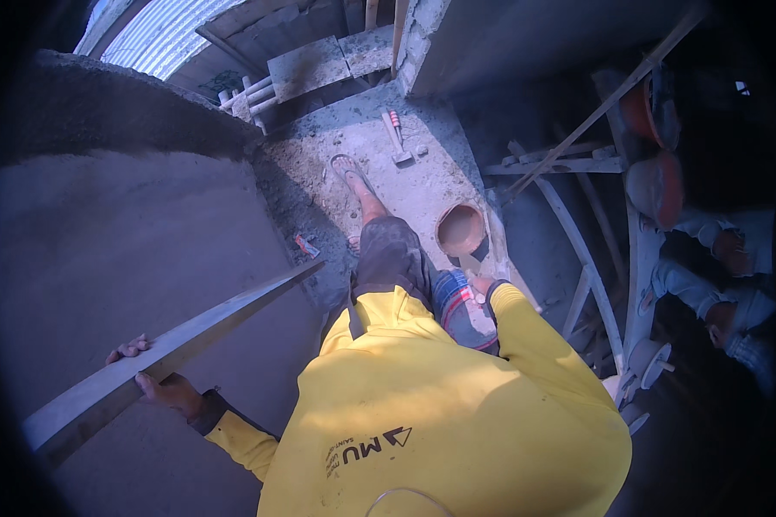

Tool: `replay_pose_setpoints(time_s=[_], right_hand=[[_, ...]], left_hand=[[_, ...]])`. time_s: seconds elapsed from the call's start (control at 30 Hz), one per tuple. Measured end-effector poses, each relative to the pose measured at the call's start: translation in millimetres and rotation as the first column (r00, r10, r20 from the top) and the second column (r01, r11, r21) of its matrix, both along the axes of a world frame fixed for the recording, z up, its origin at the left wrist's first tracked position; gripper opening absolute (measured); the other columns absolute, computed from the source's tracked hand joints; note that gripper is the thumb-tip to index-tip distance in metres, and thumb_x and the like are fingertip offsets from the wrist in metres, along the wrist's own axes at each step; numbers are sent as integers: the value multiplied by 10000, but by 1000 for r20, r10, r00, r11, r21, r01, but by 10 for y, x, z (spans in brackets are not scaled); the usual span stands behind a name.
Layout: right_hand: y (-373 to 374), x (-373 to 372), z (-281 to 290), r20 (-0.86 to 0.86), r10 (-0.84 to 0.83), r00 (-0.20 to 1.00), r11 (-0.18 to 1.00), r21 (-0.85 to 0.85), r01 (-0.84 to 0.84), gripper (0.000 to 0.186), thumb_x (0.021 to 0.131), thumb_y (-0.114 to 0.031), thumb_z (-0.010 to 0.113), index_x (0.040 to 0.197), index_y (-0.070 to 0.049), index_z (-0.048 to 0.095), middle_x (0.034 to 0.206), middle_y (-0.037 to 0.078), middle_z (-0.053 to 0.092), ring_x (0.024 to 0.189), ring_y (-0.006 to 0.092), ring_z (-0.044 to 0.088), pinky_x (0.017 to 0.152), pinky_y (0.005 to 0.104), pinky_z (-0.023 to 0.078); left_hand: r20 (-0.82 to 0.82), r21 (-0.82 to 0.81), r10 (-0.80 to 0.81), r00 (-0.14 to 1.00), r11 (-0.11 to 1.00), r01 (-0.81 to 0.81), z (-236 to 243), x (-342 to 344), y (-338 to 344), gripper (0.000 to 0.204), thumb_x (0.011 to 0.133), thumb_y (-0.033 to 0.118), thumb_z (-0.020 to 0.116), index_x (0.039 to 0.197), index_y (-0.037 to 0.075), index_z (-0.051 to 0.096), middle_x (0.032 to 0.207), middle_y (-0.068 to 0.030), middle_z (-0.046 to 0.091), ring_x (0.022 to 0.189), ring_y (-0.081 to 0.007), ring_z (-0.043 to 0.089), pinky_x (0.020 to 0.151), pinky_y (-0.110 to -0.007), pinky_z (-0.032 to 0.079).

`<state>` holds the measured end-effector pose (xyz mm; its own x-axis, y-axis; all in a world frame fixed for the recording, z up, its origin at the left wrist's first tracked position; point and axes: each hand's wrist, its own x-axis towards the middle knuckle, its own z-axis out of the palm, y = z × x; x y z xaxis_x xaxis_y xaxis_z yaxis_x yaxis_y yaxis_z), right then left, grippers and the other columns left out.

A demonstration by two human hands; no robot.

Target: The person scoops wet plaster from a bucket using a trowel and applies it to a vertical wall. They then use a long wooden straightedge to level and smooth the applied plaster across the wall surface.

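My left hand (164, 383) is closed round a long, straight screed bar (198, 336), its fingers over the top edge and the thumb below. The bar slants up to the right along the smooth grey plastered wall (147, 233). On my right side, my right hand (481, 283) is closed on a trowel, partly hidden by the yellow sleeve. The grey trowel blade (469, 264) points toward a round reddish-brown bucket (447, 233) with brownish, wet-looking contents. That bucket stands on the concrete ledge just beyond my right hand.
Ahead, a hammer (397, 142) with a red-banded handle lies on the dusty ledge (435, 168). A small red-and-white item (306, 246) is by the wall. Right of the ledge are wooden poles (586, 250), hanging buckets (655, 189) and another person (716, 284), lower down.
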<state>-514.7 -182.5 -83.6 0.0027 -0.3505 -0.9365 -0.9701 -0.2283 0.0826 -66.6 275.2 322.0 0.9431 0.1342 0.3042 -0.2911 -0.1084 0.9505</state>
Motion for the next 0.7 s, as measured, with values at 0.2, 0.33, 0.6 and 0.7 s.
replay_pose_setpoints(time_s=[0.2,0.33,0.6,0.7], right_hand=[[21,-69,-122,6,-777,629,628,-53,776,439,1018,-400,525,1236,-42,655,1141,159,655,974,268,657,857,500,553],[-187,120,-44,-123,-83,989,996,4,84,560,961,-308,484,1405,18,586,1349,262,623,1165,387,656,981,494,509],[-272,1315,93,283,-507,814,861,214,462,237,951,-150,530,1148,-65,631,865,82,672,595,224,665,498,388,546],[-321,2063,256,503,-350,790,937,193,292,224,927,-121,558,1120,-32,630,765,86,678,533,206,667,459,382,549]], left_hand=[[-31,175,81,996,982,-74,-146,-93,-322,569,830,219,682,1334,29,499,1038,-84,597,1050,-233,610,1037,-436,473],[-30,174,209,978,964,-200,-164,-301,-312,620,810,174,672,1374,30,459,1053,-77,581,1076,-216,588,1047,-427,459],[61,-51,532,845,847,-530,-359,-824,35,695,744,100,696,1377,35,418,1076,-55,524,1018,-184,532,1007,-384,456],[76,-135,688,721,724,-677,-400,-1014,67,654,769,90,673,1365,32,410,1073,-55,512,1013,-185,520,996,-384,459]])
